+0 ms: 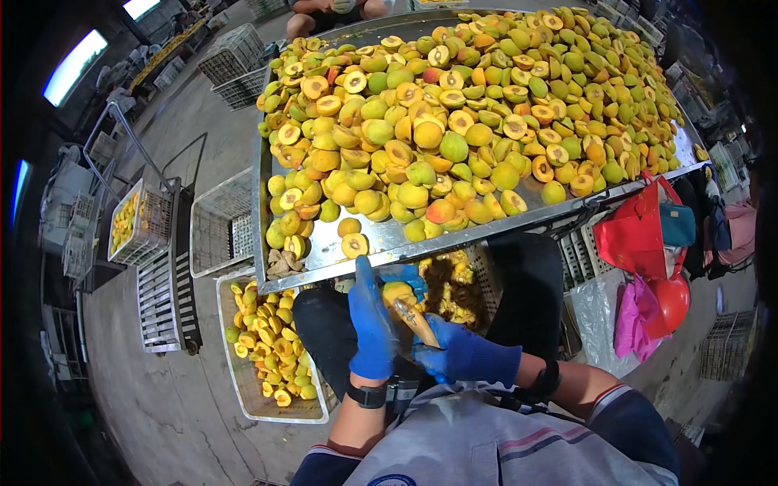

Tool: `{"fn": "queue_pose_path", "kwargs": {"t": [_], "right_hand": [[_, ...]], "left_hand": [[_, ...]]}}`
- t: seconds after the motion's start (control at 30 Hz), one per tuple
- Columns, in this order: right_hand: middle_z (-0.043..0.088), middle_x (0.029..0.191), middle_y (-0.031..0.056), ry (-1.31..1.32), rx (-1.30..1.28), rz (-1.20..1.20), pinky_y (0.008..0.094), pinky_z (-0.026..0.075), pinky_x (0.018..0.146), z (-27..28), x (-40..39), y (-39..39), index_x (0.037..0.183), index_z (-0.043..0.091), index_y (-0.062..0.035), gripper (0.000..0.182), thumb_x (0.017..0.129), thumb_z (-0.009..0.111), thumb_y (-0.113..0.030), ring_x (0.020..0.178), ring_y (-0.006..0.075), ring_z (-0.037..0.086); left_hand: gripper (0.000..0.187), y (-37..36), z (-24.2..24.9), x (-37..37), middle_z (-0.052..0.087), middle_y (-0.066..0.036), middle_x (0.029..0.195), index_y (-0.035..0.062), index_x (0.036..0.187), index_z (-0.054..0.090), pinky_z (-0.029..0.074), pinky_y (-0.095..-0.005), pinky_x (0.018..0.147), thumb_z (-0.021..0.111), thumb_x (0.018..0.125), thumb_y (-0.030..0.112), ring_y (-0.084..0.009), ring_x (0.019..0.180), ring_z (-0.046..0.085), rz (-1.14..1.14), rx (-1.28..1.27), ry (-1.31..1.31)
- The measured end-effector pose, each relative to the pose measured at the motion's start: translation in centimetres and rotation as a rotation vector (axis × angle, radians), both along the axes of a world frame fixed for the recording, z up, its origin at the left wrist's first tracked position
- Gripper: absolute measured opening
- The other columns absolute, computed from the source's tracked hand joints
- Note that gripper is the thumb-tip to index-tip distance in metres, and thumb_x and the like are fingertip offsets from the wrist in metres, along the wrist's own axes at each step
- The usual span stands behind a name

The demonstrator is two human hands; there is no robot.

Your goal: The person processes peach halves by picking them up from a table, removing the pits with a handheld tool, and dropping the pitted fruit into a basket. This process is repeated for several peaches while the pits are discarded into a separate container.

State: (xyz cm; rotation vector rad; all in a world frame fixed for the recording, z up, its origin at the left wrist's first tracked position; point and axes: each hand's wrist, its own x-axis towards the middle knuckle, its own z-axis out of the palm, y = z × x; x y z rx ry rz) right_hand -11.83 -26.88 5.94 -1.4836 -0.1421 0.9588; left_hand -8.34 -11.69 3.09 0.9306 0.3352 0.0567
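My left hand (373,324), in a blue glove, is closed around a yellow halved fruit (397,293) over my lap. My right hand (458,352), gloved in blue too, grips a wooden-handled tool (416,322) whose end meets the fruit. Just beyond my hands is the edge of a metal table (324,266), heaped with halved yellow and green fruit (421,134). Below the table edge, between my knees, a crate holds yellow and brown pieces (455,292), partly hidden by my hands.
A white crate (322,405) with cut fruit stands at my left, near an empty crate (198,243) and a slatted cart (154,296). Red and pink bags (636,231) hang at the right. Another person's knees (300,26) show beyond the table.
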Motion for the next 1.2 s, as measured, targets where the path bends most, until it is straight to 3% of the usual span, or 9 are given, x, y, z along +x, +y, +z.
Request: {"fn": "queue_pose_path", "kwargs": {"t": [0.07,0.13,0.23,0.53,0.63,0.97,1.03,1.13,1.2], "right_hand": [[0.053,0.083,0.0172,-0.139,-0.026,0.038,0.0319,0.046,0.054,-1.9,-0.3,-0.2,0.103,0.055,0.0023,0.020,0.088,0.058,-0.011,0.065,0.0230,0.058],[0.051,0.090,0.0233,-1.021,-0.074,0.181,0.0331,0.047,0.056,-3.4,-0.2,-0.2,0.099,0.057,0.0055,0.020,0.086,0.059,-0.009,0.068,0.0281,0.058],[0.051,0.090,0.0228,-0.467,0.013,0.156,0.0325,0.048,0.057,-2.1,-0.3,-0.3,0.094,0.058,0.0060,0.018,0.084,0.060,-0.008,0.067,0.0269,0.058],[0.052,0.091,0.0177,-1.148,-0.175,0.256,0.0317,0.051,0.054,-4.6,-0.5,-0.3,0.090,0.063,0.0004,0.016,0.075,0.067,-0.006,0.067,0.0210,0.060],[0.052,0.092,0.0188,-0.710,0.034,0.208,0.0320,0.051,0.054,-3.0,-0.4,-0.1,0.090,0.063,0.0001,0.016,0.075,0.066,-0.005,0.066,0.0228,0.060],[0.052,0.089,0.0154,-1.072,-0.105,0.236,0.0305,0.050,0.052,-4.4,-0.3,0.0,0.085,0.061,0.0002,0.011,0.076,0.064,-0.005,0.063,0.0214,0.058],[0.052,0.083,0.0119,-0.262,0.099,0.120,0.0293,0.048,0.052,-3.0,-0.2,0.2,0.087,0.060,0.0000,0.011,0.078,0.063,-0.005,0.062,0.0190,0.056],[0.049,0.084,0.0153,-1.064,0.091,0.207,0.0349,0.046,0.054,-4.3,0.4,0.2,0.085,0.059,0.0007,0.012,0.077,0.063,-0.007,0.062,0.0232,0.055],[0.049,0.082,0.0153,-0.692,0.110,0.175,0.0350,0.046,0.053,-2.8,0.3,0.1,0.084,0.058,0.0008,0.011,0.077,0.062,-0.007,0.062,0.0238,0.055]], "left_hand": [[0.051,0.1,0.7,0.4,0.068,-0.011,0.085,-0.0020,0.100,0.062,0.055,-0.0256,0.062,0.043,0.100,0.045,-0.0162,0.070,0.067,-0.116,0.005,0.090],[0.051,-0.1,0.0,0.3,0.067,-0.011,0.084,-0.0032,0.100,0.061,0.055,-0.0271,0.064,0.041,0.101,0.044,-0.0168,0.072,0.067,-0.106,-0.018,0.075],[0.056,-0.9,-1.4,0.0,0.067,-0.015,0.084,-0.0043,0.102,0.060,0.057,-0.0328,0.063,0.039,0.100,0.048,-0.0237,0.069,0.067,0.042,0.089,0.017],[0.053,-0.8,0.5,0.0,0.066,-0.014,0.080,-0.0069,0.093,0.061,0.053,-0.0289,0.063,0.039,0.102,0.041,-0.0194,0.067,0.064,0.025,0.182,0.030],[0.053,-1.5,-0.6,0.2,0.066,-0.014,0.078,-0.0061,0.091,0.062,0.053,-0.0288,0.062,0.040,0.102,0.041,-0.0192,0.065,0.063,0.149,0.164,-0.025],[0.058,-0.1,-0.3,0.9,0.065,-0.013,0.076,-0.0068,0.097,0.060,0.052,-0.0286,0.057,0.040,0.100,0.048,-0.0181,0.061,0.062,-0.031,0.103,0.118],[0.058,-0.5,-1.5,0.7,0.065,-0.013,0.076,-0.0065,0.098,0.059,0.052,-0.0290,0.057,0.040,0.100,0.048,-0.0185,0.062,0.062,-0.002,0.084,0.056],[0.060,-0.9,-2.4,0.5,0.065,-0.013,0.078,-0.0064,0.098,0.060,0.052,-0.0289,0.057,0.039,0.100,0.049,-0.0189,0.064,0.062,0.165,0.203,-0.053],[0.063,-0.7,-2.4,0.3,0.066,-0.013,0.079,-0.0061,0.095,0.062,0.052,-0.0290,0.059,0.038,0.100,0.052,-0.0200,0.067,0.063,0.133,0.341,-0.131]]}}
